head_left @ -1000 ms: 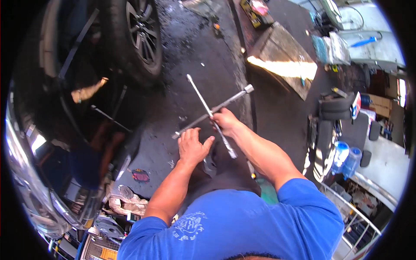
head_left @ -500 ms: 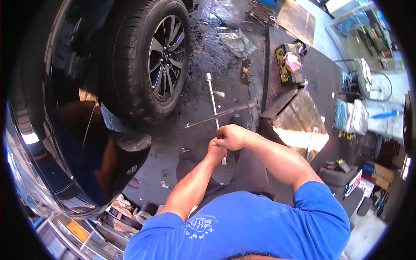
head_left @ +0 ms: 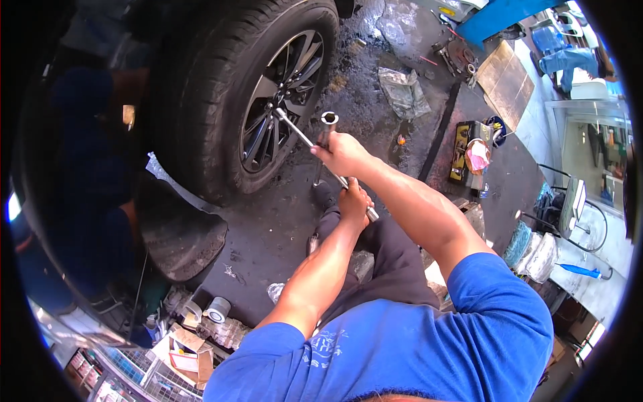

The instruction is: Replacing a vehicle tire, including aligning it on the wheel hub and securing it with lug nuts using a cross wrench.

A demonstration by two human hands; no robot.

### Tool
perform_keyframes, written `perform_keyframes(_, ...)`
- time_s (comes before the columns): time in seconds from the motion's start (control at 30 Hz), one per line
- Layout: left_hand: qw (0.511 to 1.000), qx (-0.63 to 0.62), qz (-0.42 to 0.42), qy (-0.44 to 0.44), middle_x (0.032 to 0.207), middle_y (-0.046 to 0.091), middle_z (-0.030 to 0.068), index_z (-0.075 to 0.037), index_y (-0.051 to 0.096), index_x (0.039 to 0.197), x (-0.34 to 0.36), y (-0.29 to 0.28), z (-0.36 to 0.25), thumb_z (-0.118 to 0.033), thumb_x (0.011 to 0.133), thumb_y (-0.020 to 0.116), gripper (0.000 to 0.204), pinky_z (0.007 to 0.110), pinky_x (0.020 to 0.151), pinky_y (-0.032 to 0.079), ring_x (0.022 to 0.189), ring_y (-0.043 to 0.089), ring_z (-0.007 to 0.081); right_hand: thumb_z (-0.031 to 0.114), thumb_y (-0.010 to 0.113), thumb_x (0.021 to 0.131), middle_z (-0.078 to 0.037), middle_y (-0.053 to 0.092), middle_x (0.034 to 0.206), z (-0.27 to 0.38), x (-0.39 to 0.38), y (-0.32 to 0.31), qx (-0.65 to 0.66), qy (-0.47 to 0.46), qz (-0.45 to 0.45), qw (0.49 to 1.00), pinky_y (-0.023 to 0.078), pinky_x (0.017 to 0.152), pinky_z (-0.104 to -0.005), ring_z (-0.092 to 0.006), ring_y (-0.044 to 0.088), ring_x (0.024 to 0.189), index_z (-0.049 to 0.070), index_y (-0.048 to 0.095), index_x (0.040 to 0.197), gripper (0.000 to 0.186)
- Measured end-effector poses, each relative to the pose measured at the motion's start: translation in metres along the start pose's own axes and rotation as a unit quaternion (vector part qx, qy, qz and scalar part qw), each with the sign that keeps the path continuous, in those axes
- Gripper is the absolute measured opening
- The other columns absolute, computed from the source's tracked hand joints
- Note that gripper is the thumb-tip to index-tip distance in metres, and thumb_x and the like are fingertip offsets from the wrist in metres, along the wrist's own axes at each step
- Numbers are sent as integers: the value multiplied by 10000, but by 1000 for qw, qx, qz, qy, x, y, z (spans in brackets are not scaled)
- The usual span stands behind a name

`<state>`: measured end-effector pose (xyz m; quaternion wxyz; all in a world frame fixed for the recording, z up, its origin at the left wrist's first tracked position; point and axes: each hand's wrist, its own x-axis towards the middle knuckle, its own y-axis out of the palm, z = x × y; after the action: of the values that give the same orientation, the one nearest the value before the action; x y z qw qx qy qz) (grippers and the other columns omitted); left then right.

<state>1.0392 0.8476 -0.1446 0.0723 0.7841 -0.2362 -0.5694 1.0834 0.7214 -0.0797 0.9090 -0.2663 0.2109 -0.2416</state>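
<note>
Both my hands grip a metal four-way lug wrench (head_left: 299, 129). My left hand (head_left: 355, 203) is wrapped round the lower part of its long bar, near the end closest to me. Closer to the crossing of the bars, my right hand (head_left: 345, 155) is closed on the wrench. One socket end reaches the spokes of the wheel (head_left: 264, 84), close to the hub; whether it sits on a nut I cannot tell. Another open socket points up beside my right hand. The black tyre (head_left: 201, 120) stands on the ground under a dark, glossy car body (head_left: 87, 221).
A crumpled plastic sheet (head_left: 404, 92) lies on the oily floor beyond the wheel. To the right are a black-and-yellow toolbox (head_left: 462, 153) with a pink cloth on it and a flat cardboard sheet (head_left: 506, 84). A roll of tape (head_left: 218, 309) sits among clutter at lower left.
The lug wrench has swung from pointing ahead of me to leaning left, its socket end now at the wheel. My hands have moved farther apart on it. The wheel appears nearer.
</note>
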Motion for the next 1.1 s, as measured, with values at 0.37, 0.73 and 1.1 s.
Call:
perform_keyframes(0.37,992,11,119,-46,1047,606,88,-94,568,1121,108,27,14,-345,999,428,313,366,874,465,985,579,190,239,609,795,-36,697,926,-36,39,14,-270,-308,196,891,563,743,-400,-262,669,922,141,738,869,178)
perform_keyframes(0.73,998,11,-51,18,557,407,8,-128,481,700,136,66,-23,-487,1009,360,490,413,728,418,573,451,183,352,607,872,-217,642,1070,-297,-33,-72,170,373,-170,896,491,905,-453,-348,616,1051,-3,623,1028,387)
perform_keyframes(1.1,988,56,-126,66,564,412,21,-91,425,668,161,77,-35,-460,1037,271,544,394,676,404,543,429,180,340,466,921,-172,408,1466,-378,-348,33,-113,435,260,855,218,1142,-524,-338,295,1406,61,506,1361,522)
